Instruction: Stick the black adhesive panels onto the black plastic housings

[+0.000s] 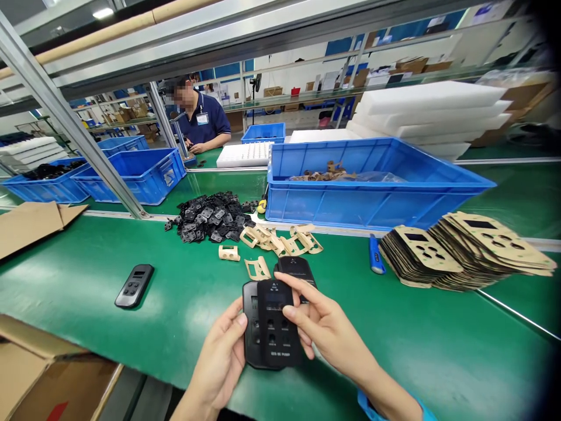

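My left hand [221, 354] is closed around the left side of a black device housing [250, 333], thumb on its front edge. My right hand [328, 327] pinches a thin black faceplate [280, 342] with a window, round holes and white print. The faceplate lies over the housing, shifted right, so a strip of the housing shows at the left. Whether the two touch all along, I cannot tell. Just behind my right fingers lie more black faceplates [298, 268], partly hidden. Another black device [134, 286] with buttons rests on the green bench at the left.
Curled tan backing papers [263, 240] lie beside a pile of small black parts [213, 216]. A blue cutter [376, 254] lies left of stacked tan-backed sheets [425, 251]. Behind stands a large blue bin [342, 202]. A co-worker [205, 123] sits across; a cardboard box [65, 374] is front left.
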